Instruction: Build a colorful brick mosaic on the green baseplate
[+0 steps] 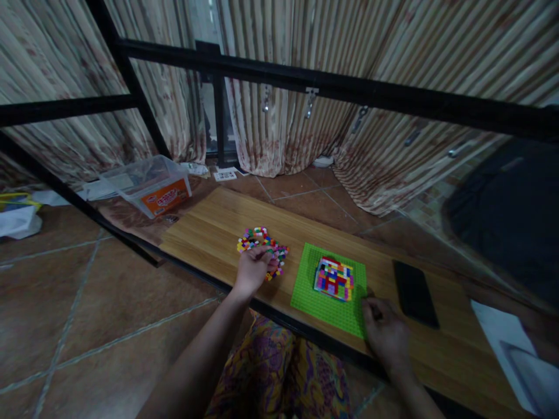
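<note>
My left hand [254, 269] reaches over a loose pile of small colourful toy bricks [279, 251]. Its fingertips are drawn together among them, and whatever they pinch is too small to make out. Right of the pile lies a green baseplate [305, 291] with a low, many-coloured brick build [334, 279] on its middle. Beside the baseplate's right edge is my right hand [386, 331], close to or touching it. Its fingers are curled in, and anything inside them is hidden.
A wooden board table [218, 215] with a dark front rail carries everything. A black phone [414, 293] lies right of my right hand, white paper [502, 331] beyond. On the floor at left stands a clear plastic box [152, 183]. A black metal bar [297, 73] crosses before the curtains.
</note>
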The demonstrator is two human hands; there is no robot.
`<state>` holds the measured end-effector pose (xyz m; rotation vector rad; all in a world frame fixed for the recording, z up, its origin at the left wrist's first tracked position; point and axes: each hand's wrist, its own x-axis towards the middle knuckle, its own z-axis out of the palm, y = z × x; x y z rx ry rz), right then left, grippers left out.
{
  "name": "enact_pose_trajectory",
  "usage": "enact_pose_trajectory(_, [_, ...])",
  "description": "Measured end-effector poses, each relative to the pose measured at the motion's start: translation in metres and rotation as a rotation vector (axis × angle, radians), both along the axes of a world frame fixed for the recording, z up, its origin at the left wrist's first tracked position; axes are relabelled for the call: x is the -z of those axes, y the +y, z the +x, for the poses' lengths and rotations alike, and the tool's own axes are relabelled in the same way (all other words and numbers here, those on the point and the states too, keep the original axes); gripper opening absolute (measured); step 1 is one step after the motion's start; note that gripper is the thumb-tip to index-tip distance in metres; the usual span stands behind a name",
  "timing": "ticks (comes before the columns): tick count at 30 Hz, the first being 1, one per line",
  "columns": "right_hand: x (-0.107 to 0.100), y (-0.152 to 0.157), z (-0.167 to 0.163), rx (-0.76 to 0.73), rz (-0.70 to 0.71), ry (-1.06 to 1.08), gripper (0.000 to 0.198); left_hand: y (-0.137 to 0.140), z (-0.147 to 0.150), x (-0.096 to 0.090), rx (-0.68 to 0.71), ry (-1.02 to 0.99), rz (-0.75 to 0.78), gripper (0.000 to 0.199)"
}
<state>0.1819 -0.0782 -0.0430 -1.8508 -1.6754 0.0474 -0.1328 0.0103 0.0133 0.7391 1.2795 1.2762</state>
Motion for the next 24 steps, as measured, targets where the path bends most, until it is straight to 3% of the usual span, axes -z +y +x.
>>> enact_pose_trajectory(14, [0.003,0.000,0.001,0.020,-0.014,0.017,0.040,0.025,-0.011,0.004,0.033,0.089,-0.147,0.011])
enact_pose_trajectory(24, [0.001,0.001,-0.001,0.004,0.008,0.007,0.042,0.028,-0.018,0.001,0.026,0.136,-0.148,0.019])
